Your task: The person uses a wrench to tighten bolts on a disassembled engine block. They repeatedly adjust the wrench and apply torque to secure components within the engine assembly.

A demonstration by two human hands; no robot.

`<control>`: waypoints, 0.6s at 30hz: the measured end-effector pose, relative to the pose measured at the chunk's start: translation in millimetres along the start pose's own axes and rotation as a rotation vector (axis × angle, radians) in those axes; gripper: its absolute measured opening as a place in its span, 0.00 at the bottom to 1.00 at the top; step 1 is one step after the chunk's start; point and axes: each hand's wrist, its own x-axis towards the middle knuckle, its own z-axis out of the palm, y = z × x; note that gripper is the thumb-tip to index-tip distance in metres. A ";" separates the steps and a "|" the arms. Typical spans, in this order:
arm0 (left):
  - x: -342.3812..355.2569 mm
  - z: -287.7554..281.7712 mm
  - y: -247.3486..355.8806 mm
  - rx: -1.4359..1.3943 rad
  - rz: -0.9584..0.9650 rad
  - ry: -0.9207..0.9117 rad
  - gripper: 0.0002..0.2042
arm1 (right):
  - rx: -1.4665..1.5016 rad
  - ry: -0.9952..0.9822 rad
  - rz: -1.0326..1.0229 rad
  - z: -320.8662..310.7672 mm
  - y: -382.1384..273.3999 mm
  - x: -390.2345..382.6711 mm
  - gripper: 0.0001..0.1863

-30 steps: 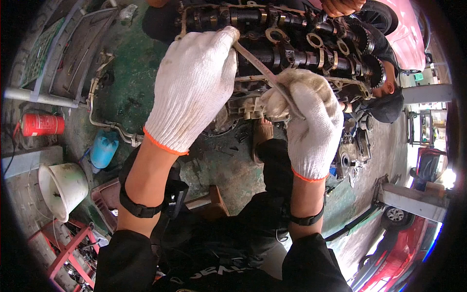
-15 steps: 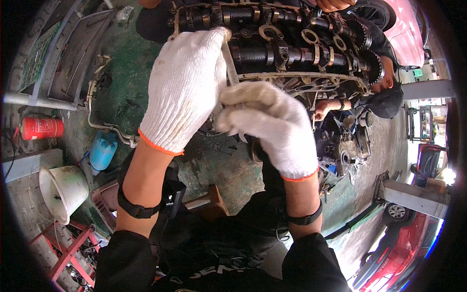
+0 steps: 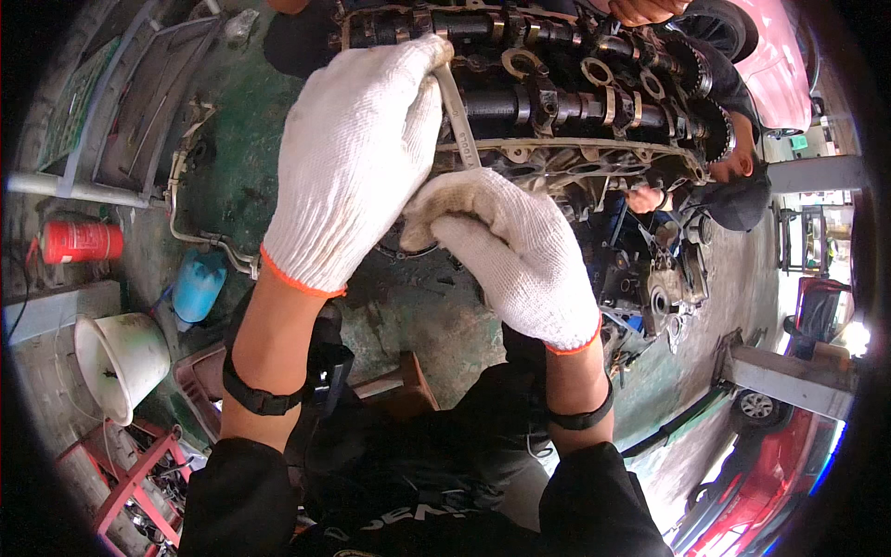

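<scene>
Both my hands wear white knit gloves with orange cuffs. A silver wrench (image 3: 458, 121) slants between them at the near edge of a greasy engine cylinder head (image 3: 575, 153). My left hand (image 3: 357, 162) is closed, its thumb and fingers at the wrench's upper end, beside a dark camshaft (image 3: 497, 102). Around the lower end, my right hand (image 3: 515, 255) is closed with curled fingers. That lower end is hidden inside the glove. Whether the wrench's upper end sits on a bolt cannot be made out.
A co-worker's hand (image 3: 645, 199) is at the cylinder head's right side, and another person's hand (image 3: 640, 9) rests at its far edge. Dirty engine parts (image 3: 664, 288) lie at right. A red fire extinguisher (image 3: 83, 241), blue jug (image 3: 199, 286) and white bucket (image 3: 139, 348) stand at left.
My right hand has closed around the wrench's lower end, which showed below the fingers before. My left hand has shifted slightly up. The co-worker's hand at right has moved rightward.
</scene>
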 end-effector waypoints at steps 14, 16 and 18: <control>-3.4 -2.4 3.1 0.000 -0.060 -0.118 0.12 | 0.412 0.569 -0.103 -15.7 3.8 -2.7 0.13; -2.1 -2.7 3.8 0.002 -0.051 -0.110 0.12 | 0.450 0.592 -0.106 -16.8 6.8 -2.4 0.13; -1.0 -2.6 4.0 0.020 -0.030 -0.112 0.12 | 0.521 0.595 -0.078 -19.6 9.8 -2.7 0.14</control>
